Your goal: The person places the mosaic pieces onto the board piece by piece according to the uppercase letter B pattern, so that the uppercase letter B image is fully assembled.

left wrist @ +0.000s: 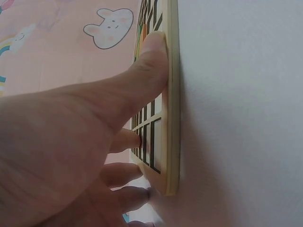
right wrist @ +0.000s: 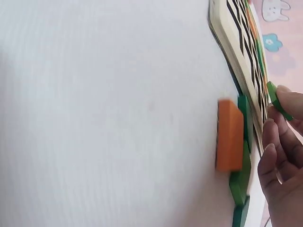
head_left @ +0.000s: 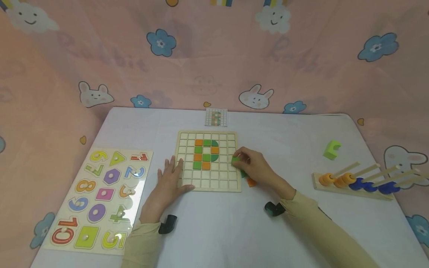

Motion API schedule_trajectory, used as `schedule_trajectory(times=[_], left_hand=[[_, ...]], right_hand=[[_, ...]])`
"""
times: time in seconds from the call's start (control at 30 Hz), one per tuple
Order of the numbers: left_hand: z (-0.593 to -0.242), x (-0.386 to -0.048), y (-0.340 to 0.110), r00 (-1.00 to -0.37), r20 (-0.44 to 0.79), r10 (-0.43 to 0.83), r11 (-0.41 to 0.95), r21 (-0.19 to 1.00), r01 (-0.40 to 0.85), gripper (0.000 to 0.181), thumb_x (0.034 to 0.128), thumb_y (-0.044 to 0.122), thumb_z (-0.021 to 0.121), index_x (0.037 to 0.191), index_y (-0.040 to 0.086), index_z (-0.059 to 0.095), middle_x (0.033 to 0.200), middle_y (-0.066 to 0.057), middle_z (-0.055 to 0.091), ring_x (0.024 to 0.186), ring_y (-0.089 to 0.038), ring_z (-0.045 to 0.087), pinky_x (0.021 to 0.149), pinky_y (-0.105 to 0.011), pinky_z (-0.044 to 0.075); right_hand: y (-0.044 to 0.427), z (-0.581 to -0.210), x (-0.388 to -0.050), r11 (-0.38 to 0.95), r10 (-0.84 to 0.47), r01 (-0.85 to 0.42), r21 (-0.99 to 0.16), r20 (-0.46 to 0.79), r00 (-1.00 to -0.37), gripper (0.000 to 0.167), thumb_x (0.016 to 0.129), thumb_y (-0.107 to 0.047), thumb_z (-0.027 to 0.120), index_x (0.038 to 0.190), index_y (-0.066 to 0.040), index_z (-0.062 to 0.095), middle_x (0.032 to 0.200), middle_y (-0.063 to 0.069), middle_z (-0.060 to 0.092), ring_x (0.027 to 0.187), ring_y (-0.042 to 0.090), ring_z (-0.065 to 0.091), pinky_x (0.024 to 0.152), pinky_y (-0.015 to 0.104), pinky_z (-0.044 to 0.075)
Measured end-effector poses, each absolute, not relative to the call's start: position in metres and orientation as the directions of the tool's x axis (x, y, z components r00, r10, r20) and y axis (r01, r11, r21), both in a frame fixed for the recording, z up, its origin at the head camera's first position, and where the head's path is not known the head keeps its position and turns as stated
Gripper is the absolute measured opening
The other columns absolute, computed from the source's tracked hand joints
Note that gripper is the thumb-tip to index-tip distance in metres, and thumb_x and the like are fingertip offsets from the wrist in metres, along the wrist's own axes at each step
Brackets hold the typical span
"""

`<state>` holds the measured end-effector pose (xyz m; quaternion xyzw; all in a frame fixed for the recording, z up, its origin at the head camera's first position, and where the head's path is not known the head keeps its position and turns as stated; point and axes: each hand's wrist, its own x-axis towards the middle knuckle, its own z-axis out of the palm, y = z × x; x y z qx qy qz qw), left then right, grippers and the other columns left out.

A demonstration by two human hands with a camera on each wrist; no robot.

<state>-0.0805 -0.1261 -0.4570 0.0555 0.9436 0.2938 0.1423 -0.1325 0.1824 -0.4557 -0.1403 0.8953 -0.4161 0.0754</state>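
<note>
R hand (head_left: 255,165) pinched small green tile (head_left: 236,159), ctr-right; L hand (head_left: 167,189), spread, touched wooden grid board (head_left: 223,174), ctr; cream puzzle (head_left: 108,225), lower left, read "10".

The person wears long sleeves in plain khaki: the left sleeve (head_left: 142,243) and the right sleeve (head_left: 330,234) both reach the wrist, leaving each hand bare. A small black angular device (head_left: 168,224) sits by the left cuff. Its black counterpart (head_left: 275,209) at the right cuff shows a greenish glint. A thin dark strip (head_left: 324,213) edges the right sleeve.
</note>
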Motion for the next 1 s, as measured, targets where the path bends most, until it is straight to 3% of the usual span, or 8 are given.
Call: schedule_trajectory(times=[0.3, 0.57, 0.83, 1.0], left_hand=[[-0.457, -0.08, -0.125, -0.954, -0.239, 0.181, 0.824, 0.566, 0.015, 0.103, 0.0893, 0.031, 0.085, 0.166, -0.002, 0.025, 0.175, -0.029, 0.005, 0.163, -0.049, -0.003, 0.13, -0.07, 0.003], [-0.456, -0.081, -0.126, -0.952, -0.242, 0.186, 0.815, 0.579, 0.012, 0.103, 0.0899, 0.031, 0.084, 0.166, -0.002, 0.024, 0.176, -0.029, 0.005, 0.163, -0.05, -0.003, 0.13, -0.071, 0.002], [-0.455, -0.08, -0.126, -0.951, -0.245, 0.188, 0.809, 0.588, 0.009, 0.103, 0.0905, 0.03, 0.084, 0.167, -0.002, 0.023, 0.176, -0.028, 0.003, 0.163, -0.049, -0.005, 0.13, -0.071, 0.001], [-0.455, -0.079, -0.126, -0.95, -0.248, 0.189, 0.811, 0.585, 0.009, 0.103, 0.0904, 0.03, 0.084, 0.167, -0.002, 0.023, 0.176, -0.028, 0.003, 0.163, -0.049, -0.005, 0.13, -0.071, 0.001]], right_hand=[[0.16, -0.46, -0.132, 0.56, -0.356, -0.235, -0.795, 0.026, -0.934, 0.019, 0.097, -0.006, 0.076, 0.115, -0.006, 0.072, 0.096, 0.007, 0.072, 0.086, 0.017, 0.059, 0.075, 0.024, 0.048], [0.149, -0.459, -0.133, 0.565, -0.367, -0.2, -0.8, -0.026, -0.93, 0.016, 0.1, -0.006, 0.071, 0.116, -0.008, 0.069, 0.109, 0.007, 0.074, 0.094, 0.018, 0.063, 0.085, 0.028, 0.054], [0.174, -0.458, -0.14, 0.587, -0.348, -0.184, -0.789, -0.04, -0.937, 0.02, 0.102, -0.002, 0.064, 0.121, -0.003, 0.068, 0.119, 0.015, 0.074, 0.105, 0.028, 0.066, 0.094, 0.042, 0.055], [0.194, -0.458, -0.144, 0.656, -0.295, -0.133, -0.743, -0.09, -0.951, 0.019, 0.103, -0.006, 0.064, 0.122, -0.003, 0.068, 0.12, 0.015, 0.074, 0.104, 0.028, 0.065, 0.094, 0.043, 0.054]])
